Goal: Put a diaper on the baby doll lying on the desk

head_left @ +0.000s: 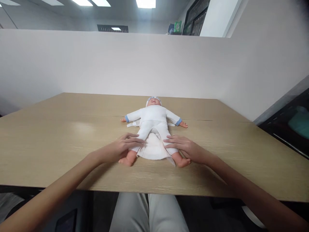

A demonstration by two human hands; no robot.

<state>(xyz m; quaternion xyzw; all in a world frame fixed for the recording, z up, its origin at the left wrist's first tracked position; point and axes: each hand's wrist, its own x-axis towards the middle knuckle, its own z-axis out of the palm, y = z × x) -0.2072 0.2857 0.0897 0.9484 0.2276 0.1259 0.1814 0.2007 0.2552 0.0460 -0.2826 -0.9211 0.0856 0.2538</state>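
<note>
A doll [153, 125] is laid on its back at the centre of the frame, on a table [60, 141] that spans the frame's width. Its head is pointed toward the top of the frame, its feet toward the bottom. A folded cloth [153, 149] is placed between its legs. The left hand [122, 149] is rested on the leg at frame left, the right hand [185, 148] on the leg at frame right. A partition wall [96, 64] is seen behind the table.

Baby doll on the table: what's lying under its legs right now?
A white diaper lies spread under the baby doll, showing between its legs on the wooden table. The left hand and right hand cover the lower legs; the diaper's part under the body is hidden.
</note>
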